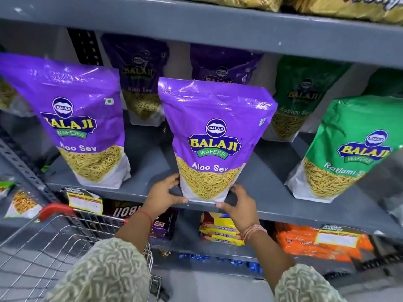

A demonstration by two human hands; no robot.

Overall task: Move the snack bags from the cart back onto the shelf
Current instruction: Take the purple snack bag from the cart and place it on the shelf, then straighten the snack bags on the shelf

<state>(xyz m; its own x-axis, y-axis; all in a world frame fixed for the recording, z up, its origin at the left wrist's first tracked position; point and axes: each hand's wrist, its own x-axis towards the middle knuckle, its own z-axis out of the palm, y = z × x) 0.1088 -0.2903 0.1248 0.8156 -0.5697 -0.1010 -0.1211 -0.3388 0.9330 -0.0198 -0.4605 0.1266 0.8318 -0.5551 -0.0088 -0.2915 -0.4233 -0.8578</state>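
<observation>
1. The shelf [150, 171] is a grey metal board. Its front edge runs left to right just above the cart [43, 247], whose wire basket shows no bags in the visible part.
2. The purple snack bag [214, 136] stands upright at the front edge of the shelf, near its middle, long axis vertical, top leaning slightly back. Its base sits on or just above the edge; contact cannot be confirmed.
3. The left hand [162, 195] clamps the bag's lower left corner; the right hand [239, 203] clamps its lower right corner. Each grip is closed on the bag, thumb under the base. Both hands are equally near. The bag lies directly above and beyond them, so the coming move is judged to be a push toward the back of the shelf.
4. Readable print on the bag: "BALAJI", "WAFERS", "Aloo Sev".
5. The neighbouring green bag [349, 149], toward the right end of the shelf, reads "BALAJI WAFERS" and "Ratlami".
</observation>
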